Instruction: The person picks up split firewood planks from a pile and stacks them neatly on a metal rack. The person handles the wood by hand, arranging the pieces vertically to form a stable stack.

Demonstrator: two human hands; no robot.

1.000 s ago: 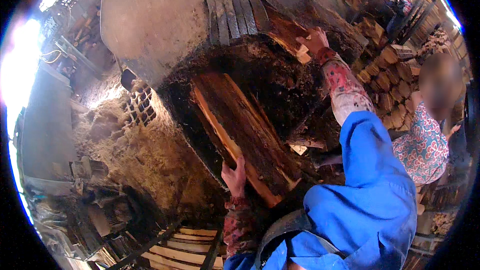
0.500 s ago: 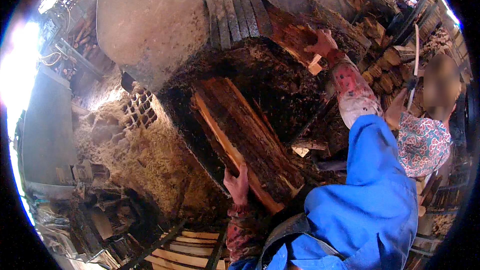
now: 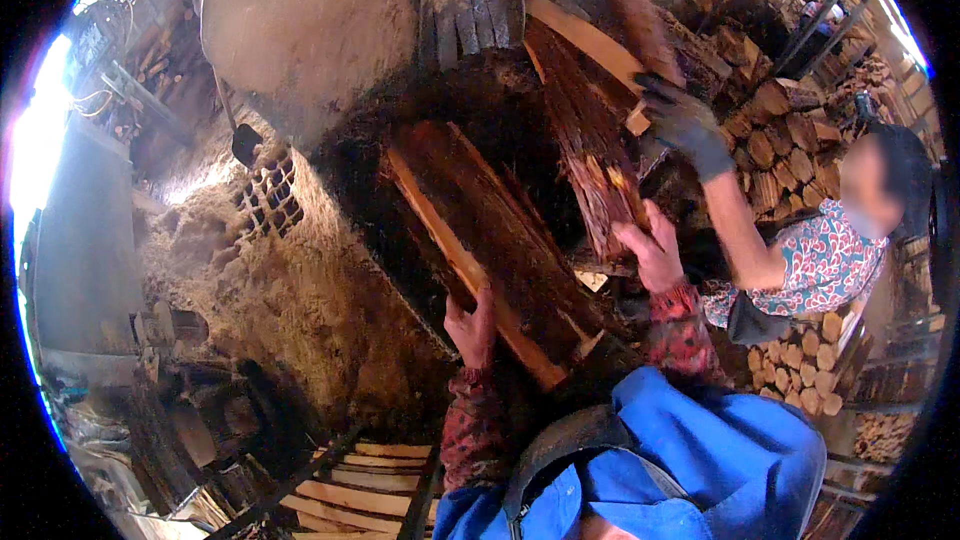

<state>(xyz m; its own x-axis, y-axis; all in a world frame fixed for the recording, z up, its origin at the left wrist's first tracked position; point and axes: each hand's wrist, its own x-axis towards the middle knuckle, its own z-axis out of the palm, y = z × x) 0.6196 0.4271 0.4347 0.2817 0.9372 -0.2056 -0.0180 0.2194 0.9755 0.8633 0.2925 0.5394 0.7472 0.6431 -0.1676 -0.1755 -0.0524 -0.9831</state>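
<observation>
My left hand (image 3: 471, 325) is closed round the pale sawn edge of a long bark-covered wood slab (image 3: 480, 210), which lies slanted over a dark hollow. My right hand (image 3: 652, 245) grips the near end of a second rough bark slab (image 3: 580, 135), whose far end reaches toward hanging dark strips (image 3: 485, 15). Beside it, a co-worker's dark-gloved hand (image 3: 688, 122) is at the near end of a pale-edged board (image 3: 590, 40). A long brown piece (image 3: 640, 10) above that glove is smeared by motion.
A co-worker in a patterned top (image 3: 825, 255) leans in from the right. Stacked logs (image 3: 775, 135) stand behind. A large dusty panel (image 3: 305, 30) is ahead. Sawdust (image 3: 310, 320) and a honeycomb-like grate (image 3: 270, 195) lie to the left, with slats (image 3: 360, 485) below.
My right hand has drawn back toward me from the far right, onto a bark slab's near end. The co-worker's gloved hand has come in. My left hand stays on its slab, slightly farther forward.
</observation>
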